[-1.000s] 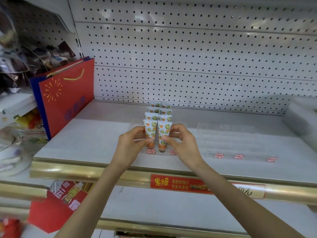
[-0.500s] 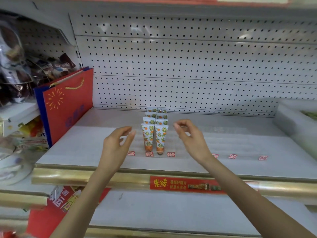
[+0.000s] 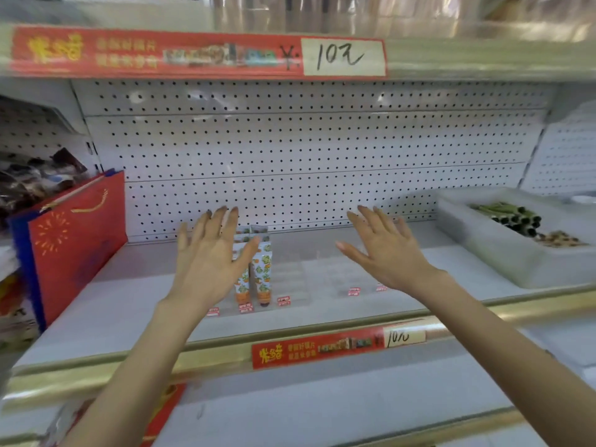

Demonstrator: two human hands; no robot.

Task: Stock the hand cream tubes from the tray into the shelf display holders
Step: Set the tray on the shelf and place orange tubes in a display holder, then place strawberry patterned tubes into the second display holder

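Two rows of hand cream tubes [image 3: 263, 274], white with orange and green fruit print, stand cap-down in a clear display holder [image 3: 292, 283] on the white shelf [image 3: 106, 311]. My left hand [image 3: 209, 256] hovers in front of the left row with fingers spread, holding nothing and hiding part of the tubes. My right hand [image 3: 383, 250] is raised to the right of the tubes, fingers straight and empty. A clear tray [image 3: 503, 253] at the right end of the shelf holds dark green tubes [image 3: 506, 217] and some brownish ones.
A red and blue gift bag [image 3: 74, 243] stands at the left end of the shelf. Pegboard [image 3: 306, 156] forms the back wall. Small red labels [image 3: 354, 291] mark holder slots to the right of the tubes. A red price strip [image 3: 322, 348] runs along the gold shelf edge.
Both hands let go of the front tubes, pulled apart and rose with fingers spread. The view swung up and right, bringing the tray at the right into sight.
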